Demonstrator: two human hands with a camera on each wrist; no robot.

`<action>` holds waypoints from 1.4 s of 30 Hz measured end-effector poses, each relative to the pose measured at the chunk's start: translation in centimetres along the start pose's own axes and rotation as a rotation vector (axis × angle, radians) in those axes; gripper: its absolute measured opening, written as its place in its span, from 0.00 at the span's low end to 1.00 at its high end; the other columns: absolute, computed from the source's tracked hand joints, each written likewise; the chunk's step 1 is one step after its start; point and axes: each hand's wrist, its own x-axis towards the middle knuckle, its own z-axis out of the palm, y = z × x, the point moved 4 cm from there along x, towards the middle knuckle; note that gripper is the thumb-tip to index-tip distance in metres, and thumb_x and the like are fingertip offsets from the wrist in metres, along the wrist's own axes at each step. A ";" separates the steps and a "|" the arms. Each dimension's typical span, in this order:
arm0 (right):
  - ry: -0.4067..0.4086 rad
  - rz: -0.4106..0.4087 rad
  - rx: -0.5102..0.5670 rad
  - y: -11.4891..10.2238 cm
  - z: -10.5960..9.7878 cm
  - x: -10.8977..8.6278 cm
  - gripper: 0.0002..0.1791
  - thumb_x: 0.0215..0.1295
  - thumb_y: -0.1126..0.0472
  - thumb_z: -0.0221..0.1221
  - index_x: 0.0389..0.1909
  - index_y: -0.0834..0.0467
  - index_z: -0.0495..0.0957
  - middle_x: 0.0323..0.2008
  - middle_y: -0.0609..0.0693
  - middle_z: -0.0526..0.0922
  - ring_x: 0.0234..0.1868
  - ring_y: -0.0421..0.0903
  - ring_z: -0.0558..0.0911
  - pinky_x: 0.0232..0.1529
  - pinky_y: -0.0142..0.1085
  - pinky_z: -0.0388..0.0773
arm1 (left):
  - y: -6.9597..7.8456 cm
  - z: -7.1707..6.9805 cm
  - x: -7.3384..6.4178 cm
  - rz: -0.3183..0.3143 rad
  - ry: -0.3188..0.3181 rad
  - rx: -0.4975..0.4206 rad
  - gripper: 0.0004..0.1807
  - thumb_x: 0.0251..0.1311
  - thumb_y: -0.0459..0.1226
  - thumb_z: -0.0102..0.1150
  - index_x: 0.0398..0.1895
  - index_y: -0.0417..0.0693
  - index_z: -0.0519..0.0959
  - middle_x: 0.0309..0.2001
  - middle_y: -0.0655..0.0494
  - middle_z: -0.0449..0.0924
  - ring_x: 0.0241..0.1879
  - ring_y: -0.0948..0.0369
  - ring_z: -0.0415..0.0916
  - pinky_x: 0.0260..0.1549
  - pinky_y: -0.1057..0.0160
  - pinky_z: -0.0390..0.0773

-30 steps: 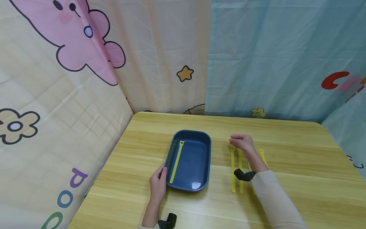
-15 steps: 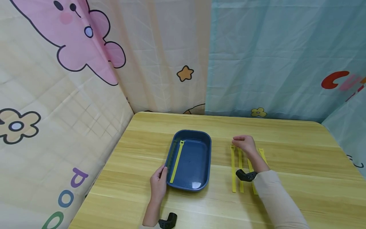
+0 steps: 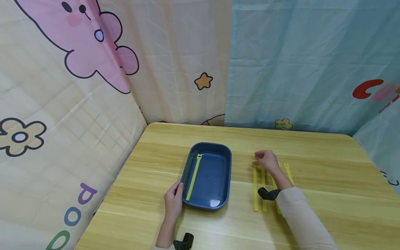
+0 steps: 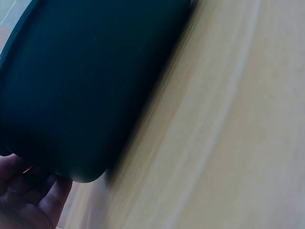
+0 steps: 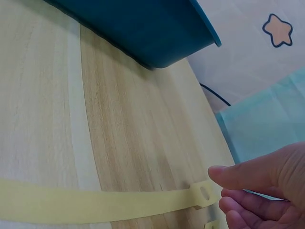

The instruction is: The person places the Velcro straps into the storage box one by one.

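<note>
A dark blue rectangular tray (image 3: 208,173) stands on the table, with one flat yellow cable tie (image 3: 193,178) lying lengthwise in it along the left side. My left hand (image 3: 173,199) grips the tray's wall near its front left corner; its fingers (image 4: 55,200) reach the tray's outside in the left wrist view. Right of the tray, several yellow cable ties (image 3: 255,191) lie in a row, slotted heads away from me. My right hand (image 3: 267,160) is at the head of the leftmost one. In the right wrist view, thumb and curled fingers stand apart beside that slotted head (image 5: 204,194).
The wooden table (image 3: 231,225) ends at a printed curtain (image 3: 187,69) behind and at the left. A black wrist mount (image 3: 268,193) on my right arm hangs over the ties and partly hides them. Another mount (image 3: 183,241) is on my left wrist.
My right hand has shifted slightly right and down, and its thumb has come away from the fingers over the leftmost tie's head. The left hand and tray stay put.
</note>
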 end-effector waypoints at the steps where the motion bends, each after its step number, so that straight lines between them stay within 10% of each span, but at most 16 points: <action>1: -0.004 -0.003 -0.010 0.0 0.1 0.0 0.24 0.53 0.72 0.63 0.51 0.75 0.71 0.47 0.68 0.76 0.49 0.60 0.74 0.48 0.47 0.72 | 0.0 0.0 0.0 -0.006 -0.001 0.004 0.14 0.63 0.28 0.50 0.48 0.24 0.74 0.46 0.34 0.76 0.44 0.49 0.74 0.37 0.71 0.73; 7: -0.040 -0.053 -0.078 -0.2 0.4 0.2 0.25 0.48 0.73 0.65 0.49 0.76 0.72 0.45 0.68 0.76 0.46 0.60 0.74 0.48 0.47 0.71 | 0.0 -0.1 -0.2 -0.008 0.006 0.010 0.16 0.64 0.31 0.50 0.49 0.26 0.74 0.47 0.37 0.77 0.46 0.51 0.73 0.39 0.71 0.72; 17: -0.013 -0.149 -0.223 -0.2 0.8 0.5 0.23 0.43 0.75 0.67 0.45 0.75 0.75 0.38 0.64 0.78 0.39 0.55 0.74 0.41 0.46 0.73 | 4.0 0.0 -1.2 -0.002 0.018 0.037 0.14 0.63 0.27 0.49 0.47 0.21 0.73 0.45 0.32 0.76 0.44 0.47 0.73 0.38 0.71 0.72; 42: 0.045 -0.065 -0.172 0.2 0.8 0.4 0.08 0.57 0.72 0.58 0.37 0.71 0.79 0.32 0.60 0.78 0.33 0.52 0.75 0.32 0.39 0.74 | 4.1 0.0 -1.3 -0.005 0.023 0.050 0.14 0.63 0.27 0.49 0.47 0.21 0.74 0.44 0.31 0.76 0.44 0.47 0.73 0.37 0.70 0.72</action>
